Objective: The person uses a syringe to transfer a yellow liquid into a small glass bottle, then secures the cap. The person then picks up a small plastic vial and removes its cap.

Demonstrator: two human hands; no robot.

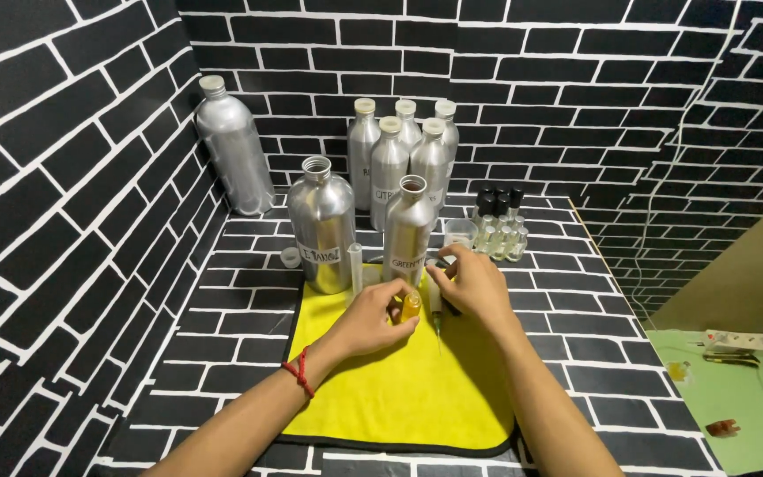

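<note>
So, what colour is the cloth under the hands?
Yellow with a black edge; the cloth shows in the head view.

There is only 1 view, from the camera on the person's head. It looks forward and down, quite near, over both forearms to the square yellow cloth (pixel 399 380) at 6 o'clock, and toward the black-and-white brick-pattern wall (pixel 523 79) at 12 o'clock.

- Just beyond the grip: two open aluminium bottles (pixel 321 231) (pixel 408 231) and a measuring cylinder (pixel 356 268) blocked forward travel.
- Behind those: capped bottle cluster (pixel 404 150), small vials (pixel 499 237).
- Near side: yellow cloth (pixel 399 389) lay bare, free approach between the forearms.
- Left wall (pixel 64 221) well apart.
</note>
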